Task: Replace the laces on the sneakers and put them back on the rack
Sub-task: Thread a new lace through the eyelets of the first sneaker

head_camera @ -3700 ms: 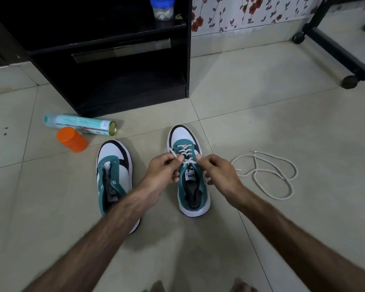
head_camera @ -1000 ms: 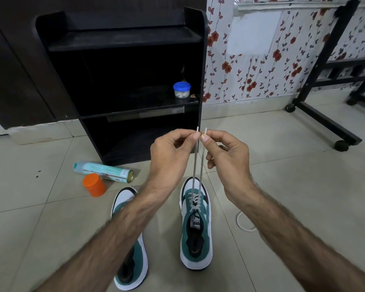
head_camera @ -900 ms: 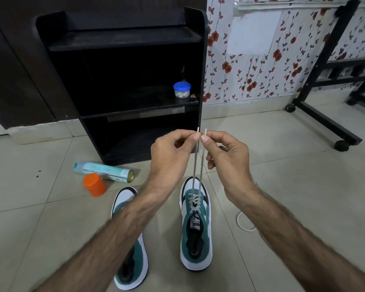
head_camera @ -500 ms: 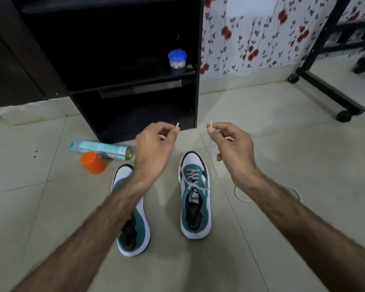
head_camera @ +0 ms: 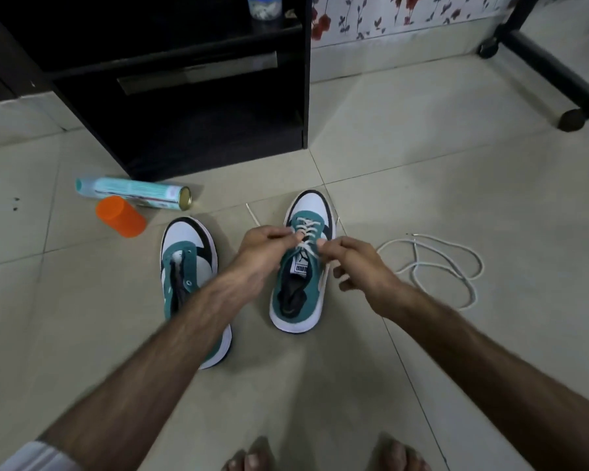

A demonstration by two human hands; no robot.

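Item: right-hand teal-and-white leather sneaker (head_camera: 298, 277), on floor tiles before the black wooden rack (head_camera: 184, 96); laced partway. My left hand (head_camera: 264, 248) and right hand (head_camera: 352, 263) each pinch its white lace (head_camera: 306, 232). Tongue label reads PUMA. Left-hand teal-and-white sneaker (head_camera: 191, 280): unlaced. Loose white cord lace (head_camera: 436, 263) awaits. Racking outstanding.

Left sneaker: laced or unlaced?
Unlaced. The left sneaker shows bare eyelets and an open tongue gap; a loose lace lies on the floor beyond the other sneaker.
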